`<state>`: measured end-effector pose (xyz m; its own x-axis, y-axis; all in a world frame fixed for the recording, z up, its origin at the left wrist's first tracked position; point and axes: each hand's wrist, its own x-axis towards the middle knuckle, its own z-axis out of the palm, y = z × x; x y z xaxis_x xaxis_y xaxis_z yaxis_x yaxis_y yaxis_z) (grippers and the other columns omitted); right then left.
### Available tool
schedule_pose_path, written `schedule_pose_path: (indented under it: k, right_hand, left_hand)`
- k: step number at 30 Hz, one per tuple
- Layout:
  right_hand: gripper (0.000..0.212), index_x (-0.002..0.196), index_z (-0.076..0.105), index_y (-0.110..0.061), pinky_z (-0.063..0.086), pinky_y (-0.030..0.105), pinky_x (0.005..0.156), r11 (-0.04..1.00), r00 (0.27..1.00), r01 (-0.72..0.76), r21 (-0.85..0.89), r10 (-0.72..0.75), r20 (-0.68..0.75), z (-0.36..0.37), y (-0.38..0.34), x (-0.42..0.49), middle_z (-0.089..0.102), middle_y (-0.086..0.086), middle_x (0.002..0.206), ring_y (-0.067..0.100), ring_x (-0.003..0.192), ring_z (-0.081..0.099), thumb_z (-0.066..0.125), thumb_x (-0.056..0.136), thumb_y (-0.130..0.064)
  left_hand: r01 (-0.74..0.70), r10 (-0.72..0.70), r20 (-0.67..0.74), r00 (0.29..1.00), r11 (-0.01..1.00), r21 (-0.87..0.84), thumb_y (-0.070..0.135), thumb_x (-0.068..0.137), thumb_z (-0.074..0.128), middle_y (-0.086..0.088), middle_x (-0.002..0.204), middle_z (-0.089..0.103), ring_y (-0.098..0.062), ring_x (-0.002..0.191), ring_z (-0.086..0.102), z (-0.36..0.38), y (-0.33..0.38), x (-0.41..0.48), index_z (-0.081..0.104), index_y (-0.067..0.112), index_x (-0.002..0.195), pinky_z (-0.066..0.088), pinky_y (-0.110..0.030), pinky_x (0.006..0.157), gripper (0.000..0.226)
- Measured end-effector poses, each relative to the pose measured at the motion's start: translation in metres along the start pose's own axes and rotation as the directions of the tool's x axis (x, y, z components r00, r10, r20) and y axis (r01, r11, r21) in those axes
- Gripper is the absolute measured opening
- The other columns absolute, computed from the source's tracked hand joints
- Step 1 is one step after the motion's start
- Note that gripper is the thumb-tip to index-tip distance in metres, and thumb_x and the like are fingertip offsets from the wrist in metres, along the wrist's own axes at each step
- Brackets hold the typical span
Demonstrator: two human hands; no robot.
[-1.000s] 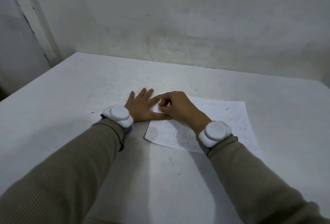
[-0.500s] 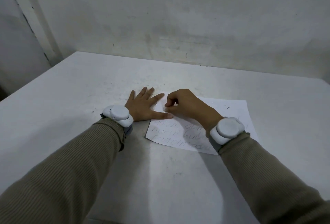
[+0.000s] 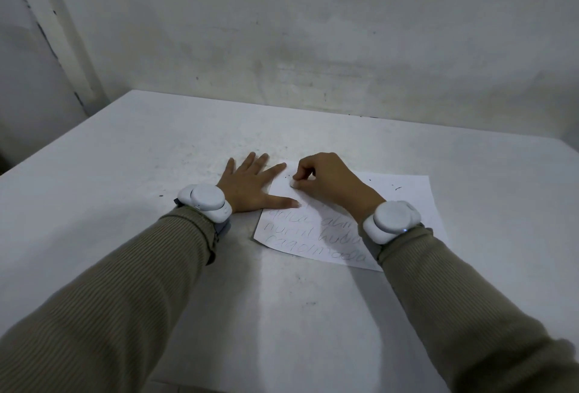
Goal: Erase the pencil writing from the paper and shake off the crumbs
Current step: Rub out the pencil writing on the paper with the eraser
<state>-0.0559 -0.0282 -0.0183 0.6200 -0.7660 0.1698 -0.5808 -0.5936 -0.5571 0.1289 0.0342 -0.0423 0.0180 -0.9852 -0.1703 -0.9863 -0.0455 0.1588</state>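
While the pencil writing [image 3: 313, 233] covers the near half of the paper [image 3: 407, 201], erasing sits at its far-left corner.
Remaining lines run left-right, nearer the body than the right hand [image 3: 329, 182], whose fingers pinch a small white eraser [image 3: 294, 185] against the sheet; left hand [image 3: 250, 189] lies flat, thumb pinning the edge to the table [image 3: 156, 157].

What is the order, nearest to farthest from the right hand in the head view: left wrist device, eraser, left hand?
1. eraser, pinched in the fingertips of the right hand, on the paper.
2. left hand, pressed flat just to the left, thumb on the paper's edge.
3. left wrist device, farther left, behind that hand.
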Motion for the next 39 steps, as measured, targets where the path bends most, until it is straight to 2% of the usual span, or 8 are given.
schedule_pose_path:
  k: [3, 8, 14, 20, 22, 27, 33, 39]
  right_hand:
    - [0.011, 0.076, 0.069, -0.01, 0.045, 0.021, 0.069, 1.0, 0.998, -0.013, -0.015, 0.012, -0.059, 0.002, 0.0, 0.003, 0.069, -0.003, 0.077, 0.007, 0.072, 0.057, 0.071, 0.081, -0.019]
    - [0.006, 0.072, 0.07, -0.018, 0.04, 0.011, 0.063, 1.0, 0.998, 0.009, -0.008, -0.008, 0.064, 0.002, -0.008, -0.006, 0.069, -0.01, 0.077, -0.003, 0.065, 0.055, 0.072, 0.078, -0.017]
    - [0.008, 0.079, 0.069, -0.012, 0.05, 0.031, 0.074, 0.989, 0.998, -0.01, -0.144, 0.0, -0.068, 0.002, -0.004, 0.001, 0.07, 0.0, 0.08, 0.016, 0.079, 0.061, 0.065, 0.084, -0.017]
    - [0.01, 0.071, 0.067, -0.017, 0.038, 0.007, 0.06, 0.999, 0.998, 0.028, -0.042, -0.026, 0.055, 0.004, -0.013, -0.009, 0.069, -0.008, 0.076, -0.002, 0.064, 0.053, 0.069, 0.08, -0.014]
    - [0.008, 0.073, 0.068, -0.016, 0.039, 0.01, 0.063, 0.998, 0.999, 0.027, -0.051, -0.025, 0.043, 0.003, -0.012, -0.006, 0.07, -0.007, 0.079, 0.001, 0.069, 0.056, 0.071, 0.08, -0.018]
    - [0.009, 0.081, 0.069, -0.01, 0.049, 0.034, 0.078, 0.993, 0.996, -0.023, -0.112, 0.013, -0.083, 0.011, -0.012, 0.0, 0.071, 0.0, 0.081, 0.018, 0.082, 0.063, 0.066, 0.084, -0.018]
    - [0.006, 0.078, 0.07, -0.012, 0.045, 0.02, 0.068, 0.992, 0.997, 0.059, -0.112, -0.053, 0.05, 0.004, -0.018, -0.011, 0.072, -0.003, 0.082, 0.01, 0.076, 0.06, 0.068, 0.083, -0.015]
    - [0.01, 0.081, 0.068, -0.011, 0.049, 0.033, 0.076, 0.98, 0.996, -0.04, -0.193, 0.023, -0.091, 0.008, -0.018, -0.004, 0.07, 0.001, 0.083, 0.019, 0.083, 0.062, 0.063, 0.086, -0.018]
  left_hand:
    - [0.001, -0.001, 0.004, 1.0, 1.0, 0.004, 0.103, 0.046, 0.017, 0.002, 0.165, -0.01, -0.02, 0.151, -0.016, -0.001, 0.0, -0.001, -0.001, 0.046, 0.154, -0.008, -0.057, 0.119, 0.124]
    - [0.004, -0.004, 0.009, 1.0, 1.0, 0.005, 0.102, 0.044, 0.016, 0.001, 0.165, -0.011, -0.02, 0.151, -0.016, -0.002, 0.001, 0.0, -0.002, 0.046, 0.154, -0.008, -0.057, 0.118, 0.125]
    - [0.0, 0.0, 0.01, 1.0, 1.0, 0.001, 0.102, 0.046, 0.017, 0.001, 0.165, -0.011, -0.021, 0.151, -0.016, -0.001, 0.0, -0.001, -0.002, 0.046, 0.154, -0.009, -0.057, 0.118, 0.123]
    - [0.002, -0.002, 0.007, 1.0, 1.0, 0.01, 0.1, 0.045, 0.016, 0.001, 0.165, -0.01, -0.021, 0.151, -0.016, -0.002, 0.001, 0.0, -0.002, 0.046, 0.154, -0.008, -0.058, 0.119, 0.123]
    - [0.005, -0.005, 0.008, 1.0, 1.0, -0.001, 0.101, 0.045, 0.016, 0.002, 0.165, -0.011, -0.02, 0.151, -0.016, -0.002, 0.001, -0.001, -0.002, 0.046, 0.154, -0.008, -0.057, 0.119, 0.123]
    - [0.004, -0.004, 0.004, 1.0, 1.0, 0.0, 0.103, 0.047, 0.02, 0.001, 0.165, -0.01, -0.02, 0.151, -0.015, -0.002, 0.001, -0.002, -0.001, 0.047, 0.154, -0.008, -0.056, 0.119, 0.122]
    - [0.004, -0.003, 0.013, 1.0, 1.0, -0.005, 0.104, 0.049, 0.023, 0.002, 0.165, -0.01, -0.02, 0.151, -0.016, -0.002, 0.002, -0.003, -0.002, 0.046, 0.154, -0.009, -0.056, 0.119, 0.123]
    - [0.008, -0.008, 0.013, 1.0, 1.0, -0.011, 0.102, 0.044, 0.017, 0.002, 0.165, -0.01, -0.02, 0.151, -0.016, -0.002, 0.002, -0.003, -0.001, 0.047, 0.154, -0.009, -0.056, 0.119, 0.124]
